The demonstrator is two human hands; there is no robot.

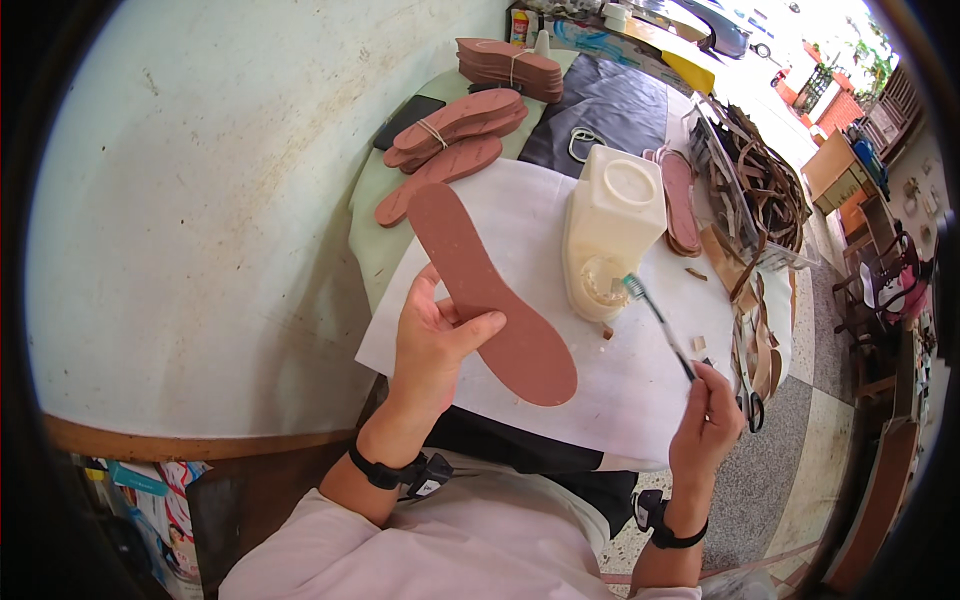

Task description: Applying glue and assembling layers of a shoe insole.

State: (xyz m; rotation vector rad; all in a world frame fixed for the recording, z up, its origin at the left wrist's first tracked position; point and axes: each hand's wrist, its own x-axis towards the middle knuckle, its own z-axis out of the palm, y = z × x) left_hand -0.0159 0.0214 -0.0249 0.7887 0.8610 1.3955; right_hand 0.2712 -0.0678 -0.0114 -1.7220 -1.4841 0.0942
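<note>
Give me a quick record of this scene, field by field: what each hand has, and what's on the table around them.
Left hand: holds a brown shoe sole flat side up
Right hand: holds a toothbrush, bristles at the cut-open white plastic jug
Work surface: white paper sheet
Behind: bundled brown soles, tied with bands
Right side: heap of brown straps
</note>
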